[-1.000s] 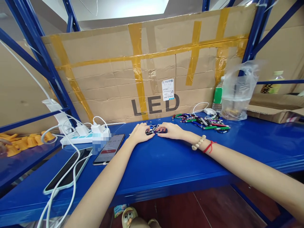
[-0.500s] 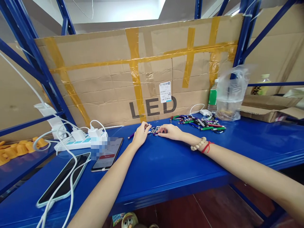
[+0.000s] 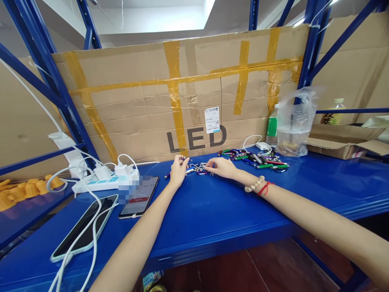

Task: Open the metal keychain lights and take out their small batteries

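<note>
My left hand is raised slightly above the blue shelf. Its thumb and fingertips pinch a small dark piece, too little of which shows to name. Beside it lies a blue and silver pen-like tube, and another tube's end sticks out left of the hand. My right hand rests with bent, closed fingertips at the edge of a small heap of silver metal clips; what is between its fingers is hidden. Farther right is a bigger pile of coloured metal tubes with clips, in green, red, blue, purple and black.
Two phones and a white power strip with loose cables are on the left. A cardboard panel stands behind. A bottle, plastic bag and open carton are at right.
My left hand has drawn slightly left, and my right hand slightly right, so the gap between them is wider and more of the clip heap shows. The view has shifted a little.
</note>
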A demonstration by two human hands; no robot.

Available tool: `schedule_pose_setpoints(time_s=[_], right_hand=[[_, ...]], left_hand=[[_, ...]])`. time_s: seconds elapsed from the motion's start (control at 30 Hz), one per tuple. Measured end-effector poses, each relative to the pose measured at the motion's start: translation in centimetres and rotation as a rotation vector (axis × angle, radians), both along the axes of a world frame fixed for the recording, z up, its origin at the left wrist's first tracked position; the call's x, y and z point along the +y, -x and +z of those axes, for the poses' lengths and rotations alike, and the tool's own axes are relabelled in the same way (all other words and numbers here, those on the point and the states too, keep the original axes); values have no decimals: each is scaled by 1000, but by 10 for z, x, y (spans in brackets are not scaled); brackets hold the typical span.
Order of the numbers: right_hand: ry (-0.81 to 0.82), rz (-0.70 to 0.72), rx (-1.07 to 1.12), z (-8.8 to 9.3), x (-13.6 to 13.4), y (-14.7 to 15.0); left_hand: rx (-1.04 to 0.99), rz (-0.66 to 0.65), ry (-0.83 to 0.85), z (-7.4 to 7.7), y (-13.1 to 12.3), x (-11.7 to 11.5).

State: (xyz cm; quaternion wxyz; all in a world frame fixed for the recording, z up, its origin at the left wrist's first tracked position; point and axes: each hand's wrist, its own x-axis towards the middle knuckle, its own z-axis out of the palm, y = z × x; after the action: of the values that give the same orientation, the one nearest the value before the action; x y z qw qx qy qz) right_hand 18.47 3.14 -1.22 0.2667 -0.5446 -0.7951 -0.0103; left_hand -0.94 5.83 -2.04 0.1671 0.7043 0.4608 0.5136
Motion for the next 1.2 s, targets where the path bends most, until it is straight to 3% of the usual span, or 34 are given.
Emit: schedule_pose_setpoints(time_s=[0.2,0.43,0.63,0.8,1.0,1.2], right_hand=[[15,-7,14,1,-3,3],[-162,-26,-16,-6,12,-7],[26,28,-157,-13,19,-14],[-49,74,-147,-12,21,-16],[-36,45,-128,-10,18,-14],[-39,68,-149,-10,14,-9]], left_hand=[[37,-44,-15,-3,-4,-3],[14,-138,41,-7,-6,-2],[6,-169,93,-4,-6,-5],[10,-198,79,-4,-6,-6],[137,-240,67,-6,-6,-8],[361,-178,33,-4,-8,-13]])
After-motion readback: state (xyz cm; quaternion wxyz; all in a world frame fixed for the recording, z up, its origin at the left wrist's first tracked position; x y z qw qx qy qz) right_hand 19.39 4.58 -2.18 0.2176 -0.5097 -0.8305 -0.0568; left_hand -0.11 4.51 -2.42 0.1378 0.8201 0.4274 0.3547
